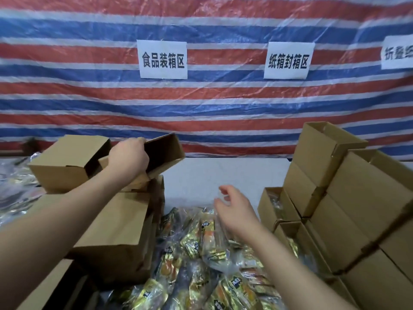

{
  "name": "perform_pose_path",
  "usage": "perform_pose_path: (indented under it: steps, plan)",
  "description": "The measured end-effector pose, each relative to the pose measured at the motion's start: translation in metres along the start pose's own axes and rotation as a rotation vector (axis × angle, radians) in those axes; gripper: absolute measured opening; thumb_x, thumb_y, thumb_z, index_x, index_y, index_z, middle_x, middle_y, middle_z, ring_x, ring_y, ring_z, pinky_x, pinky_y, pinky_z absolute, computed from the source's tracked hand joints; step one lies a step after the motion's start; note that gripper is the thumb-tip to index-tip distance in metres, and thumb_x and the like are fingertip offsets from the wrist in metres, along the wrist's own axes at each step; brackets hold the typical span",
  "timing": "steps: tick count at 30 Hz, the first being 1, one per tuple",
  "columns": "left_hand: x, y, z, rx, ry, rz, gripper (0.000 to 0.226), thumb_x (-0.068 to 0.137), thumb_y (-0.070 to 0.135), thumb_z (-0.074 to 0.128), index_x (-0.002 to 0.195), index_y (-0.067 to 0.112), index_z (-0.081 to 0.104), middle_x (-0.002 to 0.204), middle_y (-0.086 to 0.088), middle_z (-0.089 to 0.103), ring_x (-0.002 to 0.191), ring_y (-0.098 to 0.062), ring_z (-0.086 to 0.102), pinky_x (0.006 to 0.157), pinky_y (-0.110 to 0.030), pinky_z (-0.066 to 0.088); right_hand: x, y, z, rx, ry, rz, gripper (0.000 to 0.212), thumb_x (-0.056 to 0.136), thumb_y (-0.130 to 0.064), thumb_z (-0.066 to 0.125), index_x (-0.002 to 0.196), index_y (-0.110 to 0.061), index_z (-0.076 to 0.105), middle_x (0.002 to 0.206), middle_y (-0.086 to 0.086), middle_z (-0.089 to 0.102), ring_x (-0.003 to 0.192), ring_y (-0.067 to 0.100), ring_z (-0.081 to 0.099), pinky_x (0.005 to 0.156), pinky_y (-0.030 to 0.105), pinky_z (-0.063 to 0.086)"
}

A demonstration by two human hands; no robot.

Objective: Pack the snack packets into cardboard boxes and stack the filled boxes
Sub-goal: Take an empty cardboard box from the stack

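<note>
Here, an open cardboard box [164, 153] sits at ten o'clock, tilted with its dark mouth toward the viewer, gripped at its near rim by the left hand [128, 156], fingers curled over the edge. It hangs above a stack of empty boxes [116, 222] at nine o'clock. The right hand [234, 211] hovers at centre, fingers loosely spread and holding nothing, just above the heap of snack packets [201, 265] in gold and orange wrappers at six o'clock. Filled boxes [335, 191] are stacked at three o'clock. Between the two stacks a bare strip of white surface [223, 173] stays open toward twelve. Behind hangs a red, white and blue striped tarp [201, 104] bearing paper signs [162, 59].
</note>
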State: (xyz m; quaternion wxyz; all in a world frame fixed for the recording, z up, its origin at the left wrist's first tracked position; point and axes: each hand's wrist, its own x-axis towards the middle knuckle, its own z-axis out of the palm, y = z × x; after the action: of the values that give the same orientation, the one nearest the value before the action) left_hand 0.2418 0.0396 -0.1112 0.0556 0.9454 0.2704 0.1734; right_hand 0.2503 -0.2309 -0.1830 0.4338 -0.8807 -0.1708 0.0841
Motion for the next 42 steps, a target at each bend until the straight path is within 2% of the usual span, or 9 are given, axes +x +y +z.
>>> perform_pose_path:
  steps: [3,7,11,14,18,23,36,39,42]
  plan:
    - [-0.028,0.015,-0.039,-0.248,-0.027,0.118,0.029,0.098,0.01,0.049,0.121,0.018,0.065,0.096,-0.001,0.062,0.084,-0.019,0.059,0.074,-0.035,0.052,0.012,-0.022,-0.025,0.042,0.146,-0.066,0.049,0.1,-0.031,0.054,0.146,-0.02,0.043,0.149,-0.001,0.046,0.134,0.016,0.044,0.108,0.034,0.036]
    - [-0.074,0.039,-0.062,-0.408,-0.153,0.232,0.033,0.102,0.017,0.05,0.133,0.023,0.061,0.122,0.001,0.063,0.111,-0.016,0.058,0.083,-0.023,0.042,0.016,-0.043,-0.07,0.097,0.234,-0.156,0.064,0.097,-0.039,0.06,0.152,-0.027,0.031,0.156,-0.002,0.035,0.14,0.018,0.037,0.109,0.037,0.035]
    - [-0.123,0.062,-0.04,-0.506,-0.327,0.328,0.025,0.102,0.02,0.052,0.12,0.03,0.066,0.1,0.02,0.059,0.096,0.001,0.055,0.069,-0.009,0.036,-0.004,-0.028,-0.096,-0.233,0.015,-0.223,0.059,0.092,-0.029,0.063,0.146,-0.03,0.041,0.148,-0.003,0.046,0.132,0.018,0.046,0.105,0.036,0.041]
    - [-0.165,0.075,-0.003,-0.568,-0.509,0.313,0.024,0.102,0.02,0.051,0.115,0.03,0.068,0.102,0.017,0.063,0.102,-0.006,0.058,0.078,-0.017,0.044,-0.032,0.018,-0.09,-0.542,-0.182,-0.187,0.023,0.089,-0.025,0.06,0.111,-0.029,0.063,0.107,-0.003,0.065,0.098,0.017,0.063,0.083,0.035,0.056]
    - [-0.228,0.08,0.059,-0.551,-0.704,0.273,0.024,0.102,0.02,0.05,0.116,0.025,0.069,0.113,0.006,0.067,0.107,-0.013,0.058,0.094,-0.031,0.045,-0.078,0.096,-0.061,-0.625,-0.216,-0.078,0.008,0.085,-0.027,0.059,0.077,-0.028,0.059,0.076,-0.01,0.059,0.069,0.006,0.056,0.053,0.023,0.038]
    - [-0.291,0.068,0.12,-0.538,-0.858,0.17,0.023,0.103,0.025,0.05,0.114,0.03,0.069,0.111,0.011,0.066,0.104,-0.008,0.059,0.089,-0.027,0.045,-0.132,0.164,-0.013,-0.665,-0.275,0.032,0.012,0.083,-0.033,0.055,0.089,-0.026,0.062,0.091,-0.001,0.068,0.091,0.021,0.067,0.072,0.031,0.05]
    - [-0.338,0.052,0.163,-0.665,-0.882,0.081,0.02,0.098,0.045,0.052,0.095,0.034,0.069,0.093,0.015,0.068,0.091,-0.001,0.061,0.082,-0.022,0.049,-0.182,0.202,0.019,-0.543,-0.235,0.041,0.02,0.088,-0.03,0.051,0.104,-0.028,0.063,0.1,-0.009,0.063,0.091,0.011,0.062,0.078,0.027,0.052]
    - [-0.317,0.057,0.17,-0.718,-0.774,-0.052,0.039,0.101,0.049,0.045,0.093,0.02,0.069,0.09,-0.001,0.069,0.085,-0.015,0.064,0.08,-0.031,0.05,-0.181,0.203,0.012,-0.516,-0.215,0.072,0.026,0.087,-0.034,0.05,0.108,-0.027,0.066,0.098,-0.01,0.065,0.091,0.01,0.063,0.08,0.027,0.055]
    - [-0.28,0.066,0.189,-0.635,-0.627,-0.116,0.025,0.102,0.04,0.047,0.106,0.021,0.064,0.104,-0.001,0.07,0.089,-0.011,0.063,0.082,-0.032,0.053,-0.182,0.205,0.007,-0.534,-0.277,0.072,0.026,0.086,-0.037,0.046,0.102,-0.025,0.063,0.101,-0.007,0.064,0.096,0.013,0.062,0.084,0.03,0.052]
